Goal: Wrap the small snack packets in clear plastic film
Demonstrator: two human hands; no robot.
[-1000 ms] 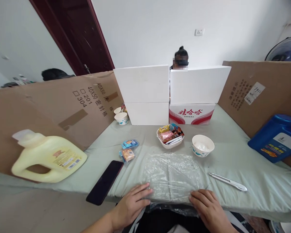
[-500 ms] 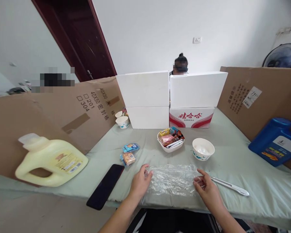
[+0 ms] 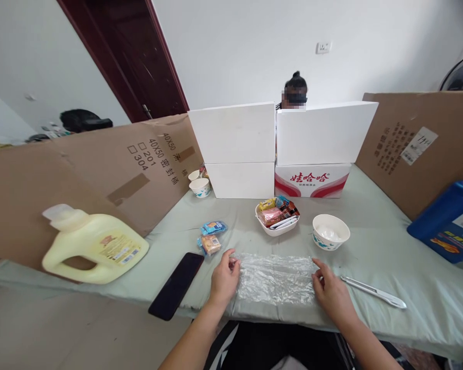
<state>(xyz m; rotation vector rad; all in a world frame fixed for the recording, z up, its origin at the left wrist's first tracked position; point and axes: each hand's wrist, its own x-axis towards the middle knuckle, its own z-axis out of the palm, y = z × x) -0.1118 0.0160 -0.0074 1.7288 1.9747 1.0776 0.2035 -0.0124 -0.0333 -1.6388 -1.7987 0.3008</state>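
Note:
A folded sheet of clear plastic film [image 3: 275, 277] lies on the pale green tablecloth [image 3: 374, 246] near the front edge. My left hand [image 3: 224, 280] rests on its left end with fingers on the film. My right hand [image 3: 332, 293] presses its right end. Just beyond the film stand a white bowl of wrapped snacks [image 3: 278, 218] and a white paper bowl [image 3: 331, 232]. A silver utility knife [image 3: 374, 292] lies right of my right hand.
A black phone [image 3: 176, 285] and two snack packets [image 3: 211, 239] lie to the left. A yellow jug [image 3: 96, 246] leans at far left, a blue jug [image 3: 451, 223] at far right. Cardboard walls and white boxes [image 3: 278, 149] fence the table; a person sits behind them.
The film went from a wide spread sheet hanging over the edge to a narrower folded strip on the table. Both hands moved forward from the near edge to its two ends.

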